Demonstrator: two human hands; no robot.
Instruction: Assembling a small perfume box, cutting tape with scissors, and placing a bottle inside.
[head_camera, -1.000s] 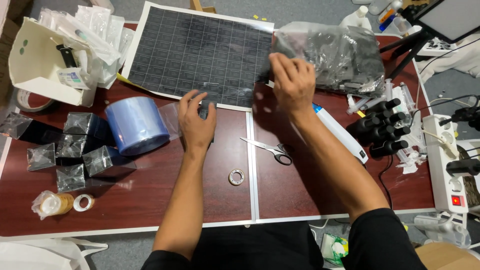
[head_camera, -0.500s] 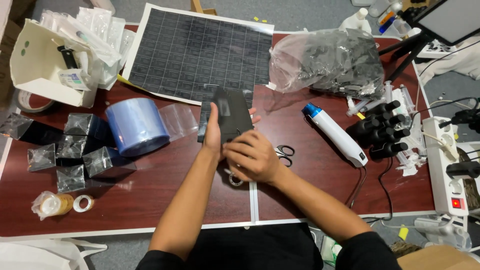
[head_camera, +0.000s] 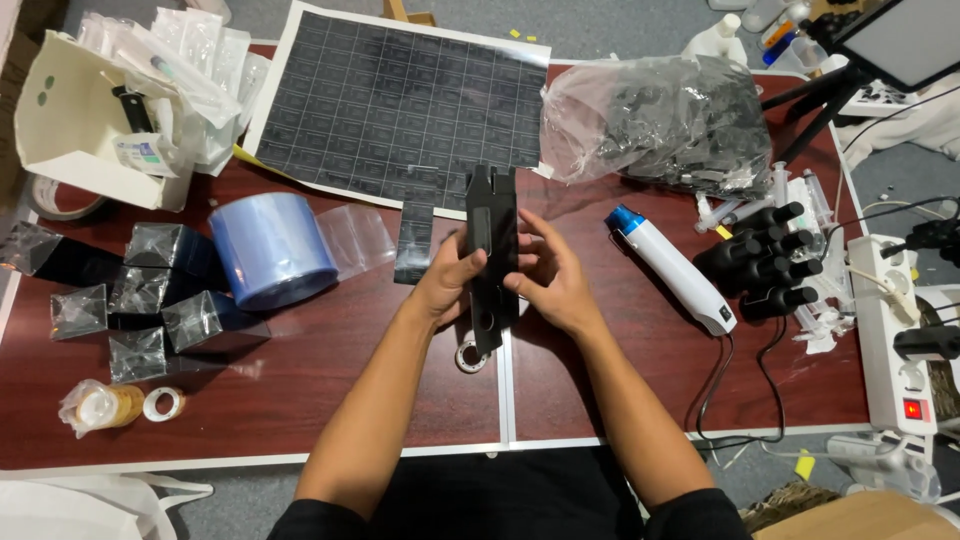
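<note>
Head view: both hands meet over the middle of the tabletop (head_camera: 330, 400), closed round a flat black card (head_camera: 491, 250) held upright between them. Left hand (head_camera: 447, 285) grips the card's left edge, thumb across its front; right hand (head_camera: 551, 277) holds the right edge, fingers partly curled, forefinger raised beside it. Card's lower end hangs just above a small metal ring (head_camera: 468, 356) lying on the tabletop by the seam between two boards.

Just left of the card lies a dark strip (head_camera: 414, 240), touching the lower edge of a big black gridded sheet (head_camera: 390, 100). Further left sits a blue film roll (head_camera: 272, 250) with clear film trailing from it, then several small wrapped black boxes (head_camera: 150, 290). A white box (head_camera: 75, 120) of clear packets stands at the far left corner.

Right of the hands lies a white tool (head_camera: 672, 268) with a blue tip; beyond it, a clear bag (head_camera: 660, 120) of black parts and a cluster of black bottles (head_camera: 765, 260). A power strip (head_camera: 895, 340) sits at the right edge
</note>
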